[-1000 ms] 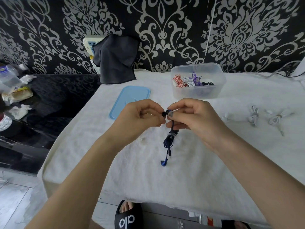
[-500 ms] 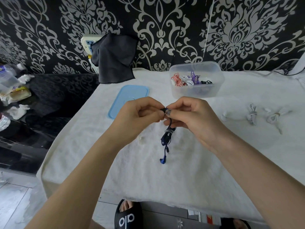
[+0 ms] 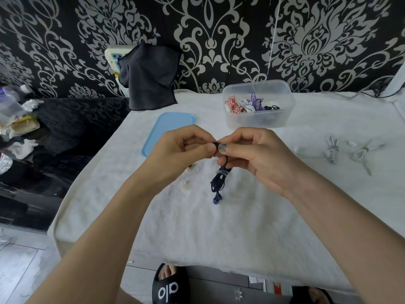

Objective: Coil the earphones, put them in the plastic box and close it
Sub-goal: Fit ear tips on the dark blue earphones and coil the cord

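White cloth (image 3: 241,227): hands (image 3: 215,150) (both pinching) raised earphones (image 3: 219,178) slightly.

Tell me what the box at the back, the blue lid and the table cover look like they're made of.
Box: translucent, frosted plastic; the coiled earphones inside show through its wall.
Lid: opaque light-blue plastic, smooth with a raised rim and a slight sheen, probably semi-rigid.
Table cover: white fabric, apparently a fuzzy towel or fleece; it has a matte nap and drapes softly over the edge.
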`<move>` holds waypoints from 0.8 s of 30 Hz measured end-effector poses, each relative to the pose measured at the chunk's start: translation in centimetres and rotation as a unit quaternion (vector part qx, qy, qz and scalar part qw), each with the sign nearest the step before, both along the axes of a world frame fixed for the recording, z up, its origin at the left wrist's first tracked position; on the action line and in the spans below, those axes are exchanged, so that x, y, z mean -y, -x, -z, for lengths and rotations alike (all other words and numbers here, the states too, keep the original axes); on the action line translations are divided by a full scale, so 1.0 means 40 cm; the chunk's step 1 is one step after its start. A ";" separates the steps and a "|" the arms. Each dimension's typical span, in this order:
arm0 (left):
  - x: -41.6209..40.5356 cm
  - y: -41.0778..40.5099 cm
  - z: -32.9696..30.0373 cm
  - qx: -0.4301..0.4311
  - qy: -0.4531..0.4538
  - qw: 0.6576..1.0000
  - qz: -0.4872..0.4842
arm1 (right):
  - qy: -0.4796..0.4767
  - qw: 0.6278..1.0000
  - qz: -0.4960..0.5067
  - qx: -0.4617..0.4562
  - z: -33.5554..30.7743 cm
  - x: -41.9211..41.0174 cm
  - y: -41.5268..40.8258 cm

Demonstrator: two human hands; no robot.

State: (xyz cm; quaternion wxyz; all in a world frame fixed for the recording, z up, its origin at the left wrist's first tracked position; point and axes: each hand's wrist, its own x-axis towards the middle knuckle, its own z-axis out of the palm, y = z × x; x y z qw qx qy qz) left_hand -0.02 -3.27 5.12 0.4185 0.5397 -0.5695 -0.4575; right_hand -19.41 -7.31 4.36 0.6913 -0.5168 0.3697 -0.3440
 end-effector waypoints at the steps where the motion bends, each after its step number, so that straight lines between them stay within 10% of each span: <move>1: -0.001 0.000 -0.001 -0.005 0.000 1.000 0.004 | -0.003 1.000 -0.002 0.000 -0.001 0.001 0.002; 24: 0.003 -0.021 0.006 -0.071 -0.032 0.996 0.046 | -0.028 0.999 -0.022 0.028 0.000 -0.014 -0.008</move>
